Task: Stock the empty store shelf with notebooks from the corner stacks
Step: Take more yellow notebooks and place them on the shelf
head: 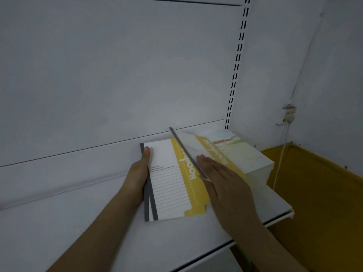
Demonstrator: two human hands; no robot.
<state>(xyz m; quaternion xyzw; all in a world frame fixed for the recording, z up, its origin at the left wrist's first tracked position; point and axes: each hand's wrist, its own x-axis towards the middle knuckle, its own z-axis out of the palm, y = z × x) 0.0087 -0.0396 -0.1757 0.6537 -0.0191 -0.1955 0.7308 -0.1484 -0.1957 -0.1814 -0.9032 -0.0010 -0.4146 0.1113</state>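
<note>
Two white-and-yellow notebooks (172, 181) with grey spines lie flat on the white shelf (78, 203). My left hand (137, 179) grips their spine edge, thumb on the top cover. A third notebook (188, 154) is tilted, its grey spine raised over the flat ones, and looks blurred. My right hand (225, 185) holds it, fingers straight along its cover and thumb hidden beneath. Behind it, a thick stack of notebooks (249, 158) sits in the shelf's right back corner.
The white back panel rises behind the shelf, with a slotted upright (235, 75) at its right end. Right of the shelf's end a yellow surface (318, 185) lies lower down. A white cable (280, 160) hangs down the side wall from a small bracket (288, 114).
</note>
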